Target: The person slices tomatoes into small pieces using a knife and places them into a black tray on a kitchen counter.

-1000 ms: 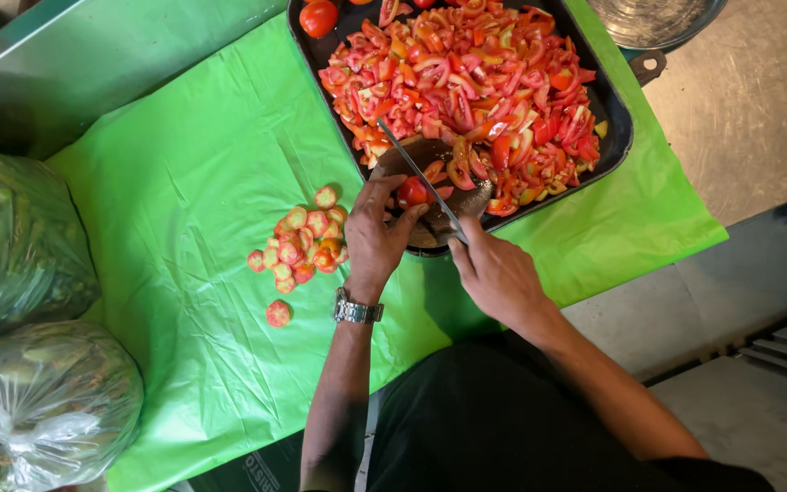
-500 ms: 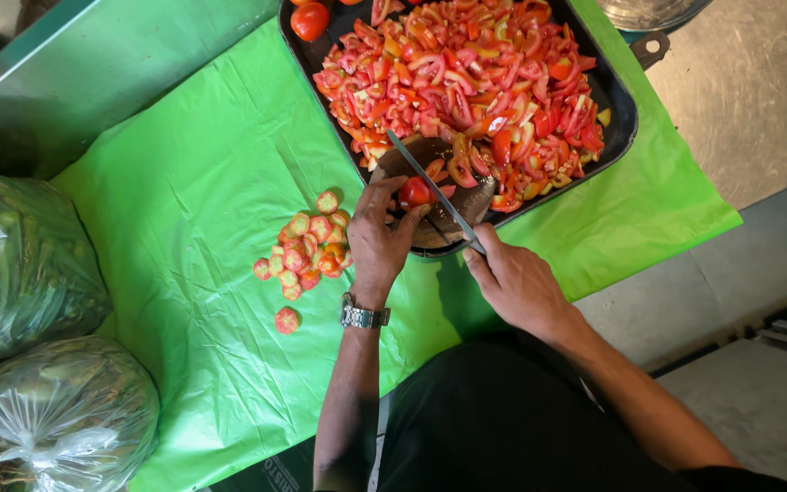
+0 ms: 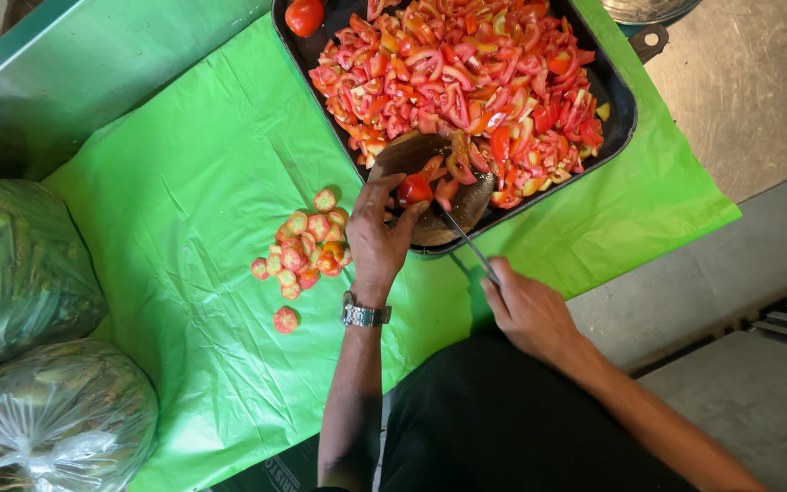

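My left hand (image 3: 377, 232), with a metal watch on the wrist, pinches a red tomato piece (image 3: 414, 189) on a round wooden board (image 3: 412, 155) that sits in the near corner of a black tray (image 3: 626, 91). My right hand (image 3: 528, 310) grips a knife (image 3: 466, 240) whose blade points up toward the tomato piece. The tray is heaped with sliced red tomatoes (image 3: 466, 73), and one whole tomato (image 3: 304, 16) lies at its far left corner.
A green plastic sheet (image 3: 193, 210) covers the table. A pile of cut tomato ends (image 3: 302, 251) lies left of my left hand. Two clear bags of greens (image 3: 20, 264) (image 3: 56, 424) sit at the left edge. Bare steel surface shows at right.
My right hand has drawn back toward me with the knife, so the blade has come off the board. The left hand stays on the tomato piece.
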